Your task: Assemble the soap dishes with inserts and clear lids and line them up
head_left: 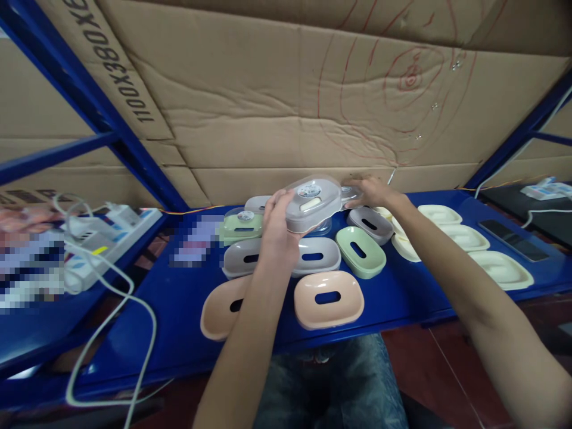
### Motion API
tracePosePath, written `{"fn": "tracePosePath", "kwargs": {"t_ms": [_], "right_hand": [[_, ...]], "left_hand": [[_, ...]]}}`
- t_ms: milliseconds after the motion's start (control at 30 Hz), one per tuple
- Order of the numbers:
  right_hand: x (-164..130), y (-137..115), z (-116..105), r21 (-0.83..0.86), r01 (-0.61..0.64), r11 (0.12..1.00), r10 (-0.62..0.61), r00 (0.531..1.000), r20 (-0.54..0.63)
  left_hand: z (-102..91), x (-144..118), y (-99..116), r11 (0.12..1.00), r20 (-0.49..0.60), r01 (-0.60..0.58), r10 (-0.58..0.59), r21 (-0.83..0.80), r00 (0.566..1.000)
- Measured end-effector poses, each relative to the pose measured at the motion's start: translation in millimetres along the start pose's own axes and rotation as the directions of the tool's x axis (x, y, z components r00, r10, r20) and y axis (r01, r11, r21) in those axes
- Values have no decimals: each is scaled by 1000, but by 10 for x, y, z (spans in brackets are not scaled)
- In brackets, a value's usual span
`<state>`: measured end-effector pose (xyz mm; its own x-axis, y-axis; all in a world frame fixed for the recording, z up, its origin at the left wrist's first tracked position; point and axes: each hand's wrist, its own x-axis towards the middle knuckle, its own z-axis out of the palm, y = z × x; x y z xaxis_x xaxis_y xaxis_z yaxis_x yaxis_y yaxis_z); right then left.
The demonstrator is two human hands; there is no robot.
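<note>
The left hand point(282, 223) was bent round the left side of a lidded grey box point(328, 205), holding it tilted above the desk point(170, 310), over the middle of the dishes. The right hand point(372, 190) was partly closed, fingers at a small clear piece point(351, 194) just beside the box; whether it gripped the piece could not be told.

Cardboard point(250, 89) walled off the far edge. The near edge ran just beyond two peach dishes point(328, 313), and blue surface showed left of them and between the green dish point(370, 262) and the cream dishes point(503, 269).

The forearms crossed over some dishes. A phone point(513, 239) lay at the right; a white cable point(155, 328) looped past the left end.
</note>
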<state>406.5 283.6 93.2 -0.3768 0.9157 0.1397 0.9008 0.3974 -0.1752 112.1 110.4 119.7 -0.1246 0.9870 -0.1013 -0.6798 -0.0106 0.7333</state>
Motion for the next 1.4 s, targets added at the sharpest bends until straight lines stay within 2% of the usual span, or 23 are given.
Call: {"fn": "tracePosePath", "kwargs": {"t_ms": [100,233,500,1067,1400], "right_hand": [[-26,-57,-30,1,-23,1000,23,999,32],[-33,-132,-43,77,60,995,-63,997,38],[17,-268,-34,-9,96,995,-95,995,25],[-67,-137,94,-11,11,1000,-11,1000,26],[-37,-63,-99,-73,-39,997,47,993,110]], "left_hand": [[5,-3,2,1000,-5,-4,4,1,1000],[5,-1,4,1000,5,-8,8,-7,1000],[4,7,5,1000,1,5,-5,-7,1000],[-5,0,-5,1000,-24,-25,26,7,999],[-14,-10,-18,1000,20,-18,18,2,1000]]}}
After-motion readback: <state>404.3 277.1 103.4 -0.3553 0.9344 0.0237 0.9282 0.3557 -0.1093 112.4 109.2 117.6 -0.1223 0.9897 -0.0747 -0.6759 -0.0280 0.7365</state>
